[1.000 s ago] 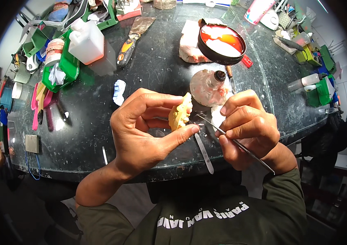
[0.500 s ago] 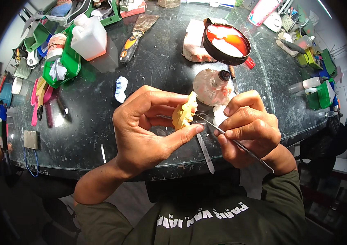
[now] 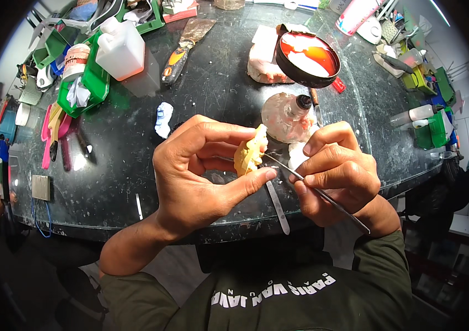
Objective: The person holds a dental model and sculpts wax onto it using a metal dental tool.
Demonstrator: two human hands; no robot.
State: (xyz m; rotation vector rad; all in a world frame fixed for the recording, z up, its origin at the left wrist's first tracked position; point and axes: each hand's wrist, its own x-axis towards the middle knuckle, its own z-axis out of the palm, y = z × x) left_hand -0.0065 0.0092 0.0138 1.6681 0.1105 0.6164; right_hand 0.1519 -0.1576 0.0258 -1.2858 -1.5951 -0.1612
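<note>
Between the thumb and fingers of my left hand (image 3: pixel 195 171) is a yellow dental cast (image 3: pixel 249 153), held on edge above the table. My right hand (image 3: pixel 336 171) grips a thin metal dental carver (image 3: pixel 334 202) like a pen. Its fine tip reaches the right side of the cast, at or very near the tooth forms; exact contact is too small to tell. Just beyond my hands stands a glass spirit burner (image 3: pixel 284 117) with a black top. A flat metal blade-like tool (image 3: pixel 277 208) lies below the cast on the table.
A round black pan of red liquid (image 3: pixel 307 58) sits behind the burner, by a pinkish-white block (image 3: pixel 265 66). A scraper (image 3: pixel 184 49), a white plastic bottle (image 3: pixel 121 52) and a green bin (image 3: pixel 95 83) stand far left. A blue-white piece (image 3: pixel 163 119) lies beyond my left hand.
Almost nothing differs. Both hands keep their grip, and the cast and the carver tip have shifted only very slightly.
</note>
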